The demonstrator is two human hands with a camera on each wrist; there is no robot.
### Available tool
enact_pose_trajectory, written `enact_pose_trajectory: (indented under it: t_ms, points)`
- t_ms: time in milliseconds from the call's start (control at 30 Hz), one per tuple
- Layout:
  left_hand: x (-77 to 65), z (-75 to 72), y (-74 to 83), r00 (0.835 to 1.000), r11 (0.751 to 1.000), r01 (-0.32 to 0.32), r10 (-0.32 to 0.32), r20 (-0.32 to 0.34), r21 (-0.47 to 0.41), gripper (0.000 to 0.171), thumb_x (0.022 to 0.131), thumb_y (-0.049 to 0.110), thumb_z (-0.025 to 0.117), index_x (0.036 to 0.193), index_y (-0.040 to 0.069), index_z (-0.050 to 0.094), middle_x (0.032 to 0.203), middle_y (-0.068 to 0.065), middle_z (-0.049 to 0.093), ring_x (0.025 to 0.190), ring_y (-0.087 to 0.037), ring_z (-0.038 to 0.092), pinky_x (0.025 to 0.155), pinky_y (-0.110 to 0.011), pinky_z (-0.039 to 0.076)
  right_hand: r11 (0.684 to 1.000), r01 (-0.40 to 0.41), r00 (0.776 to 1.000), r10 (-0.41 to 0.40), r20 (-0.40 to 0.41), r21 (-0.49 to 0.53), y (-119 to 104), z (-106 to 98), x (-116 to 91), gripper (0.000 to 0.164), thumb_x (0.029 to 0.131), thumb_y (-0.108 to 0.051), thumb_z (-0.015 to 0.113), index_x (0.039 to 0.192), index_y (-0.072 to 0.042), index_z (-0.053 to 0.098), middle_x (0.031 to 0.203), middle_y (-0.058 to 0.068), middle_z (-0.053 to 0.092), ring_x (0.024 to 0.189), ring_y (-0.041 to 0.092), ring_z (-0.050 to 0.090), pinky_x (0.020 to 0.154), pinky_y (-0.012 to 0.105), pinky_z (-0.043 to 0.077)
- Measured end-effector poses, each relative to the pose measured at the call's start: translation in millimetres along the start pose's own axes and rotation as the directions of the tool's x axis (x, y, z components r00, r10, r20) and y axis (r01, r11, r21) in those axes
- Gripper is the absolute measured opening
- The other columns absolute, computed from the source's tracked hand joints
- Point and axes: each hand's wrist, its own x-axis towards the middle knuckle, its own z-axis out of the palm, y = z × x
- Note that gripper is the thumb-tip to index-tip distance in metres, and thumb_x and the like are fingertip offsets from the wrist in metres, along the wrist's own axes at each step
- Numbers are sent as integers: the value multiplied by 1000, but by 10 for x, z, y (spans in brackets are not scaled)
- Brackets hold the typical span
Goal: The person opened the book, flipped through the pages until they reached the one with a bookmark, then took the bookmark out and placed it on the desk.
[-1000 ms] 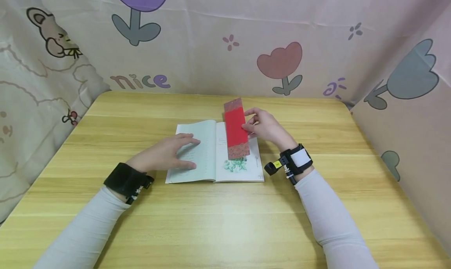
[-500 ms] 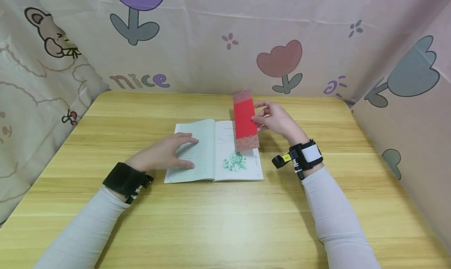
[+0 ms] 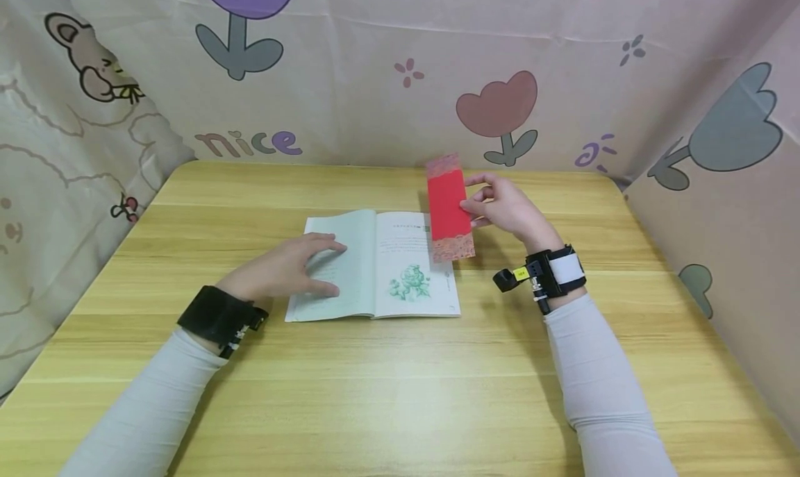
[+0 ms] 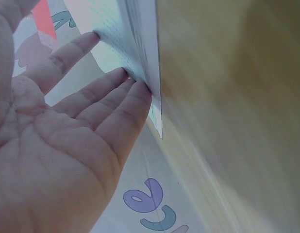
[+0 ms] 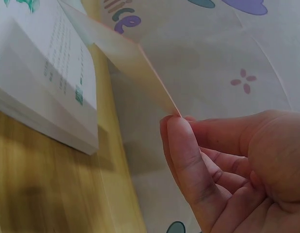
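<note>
An open book (image 3: 412, 251) lies on the table, with a pale green left page and a white right page printed with a green flower. My left hand (image 3: 278, 269) rests on the left page, fingers spread; in the left wrist view its fingertips touch the page near the edge. Thumb and fingers of my right hand (image 3: 509, 206) pinch a red bookmark (image 3: 448, 203) by its right long edge. It has patterned bands at both ends and is raised, overlapping the upper right corner of the book in the head view. The right wrist view shows its pale back (image 5: 135, 65).
The light wooden table (image 3: 400, 400) extends around the book on all sides. Behind it hangs a cloth (image 3: 362, 102) printed with flowers, and more printed cloth (image 3: 706, 213) runs along the right side. Each wrist wears a black strap (image 3: 556, 272) with a small camera.
My right hand has carried the bookmark right and toward the back, uncovering more of the right page and its green flower. My left hand and the book have shifted slightly left.
</note>
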Motion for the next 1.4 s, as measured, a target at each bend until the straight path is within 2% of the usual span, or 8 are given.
enact_pose_trajectory:
  t_ms: [367, 600, 800, 967, 1400]
  points:
    - [0, -13, -33, 1000, 1000, 2, -2, -15, 8, 79, 73, 53, 76, 138, 14, 54, 147, -15, 38, 135, -34, 31, 107, -51, 27, 1000, -24, 999, 23, -35, -17, 41, -140, -27, 49, 91, -9, 67, 135, -10, 45, 102, 19, 57, 79, 28, 66, 72, 37, 56]
    - [-10, -23, -44, 1000, 1000, -2, 2, -18, 14, 80, 73, 54, 76, 137, 13, 54, 146, -16, 39, 134, -34, 31, 106, -52, 27, 1000, -21, 999, 21, -25, -18, 83, -206, -28, 48, 91, -8, 66, 134, -8, 45, 100, 20, 57, 78, 27, 65, 76, 42, 54]
    - [-5, -14, -69, 1000, 1000, -12, 12, -26, 17, 79, 72, 55, 76, 137, 14, 55, 146, -16, 40, 134, -34, 32, 107, -51, 27, 999, -43, 999, 42, -30, -29, 139, -266, -19, 47, 91, -8, 66, 134, -7, 46, 100, 20, 58, 77, 25, 65, 75, 40, 55]
    - [1, -14, -91, 999, 1000, -23, 23, -28, 13, 79, 73, 54, 76, 137, 13, 54, 146, -17, 39, 134, -35, 31, 107, -52, 26, 997, -64, 998, 63, -27, -31, 187, -317, -14, 49, 91, -8, 66, 135, -6, 45, 101, 20, 58, 79, 26, 65, 79, 44, 53]
    - [5, -41, -105, 1000, 1000, -5, 5, -17, 14, 80, 72, 54, 77, 137, 14, 54, 146, -15, 39, 134, -33, 32, 107, -51, 27, 989, -108, 994, 105, -28, -103, 380, -427, 11, 47, 92, -9, 65, 133, -2, 45, 98, 21, 59, 76, 22, 64, 79, 47, 52]
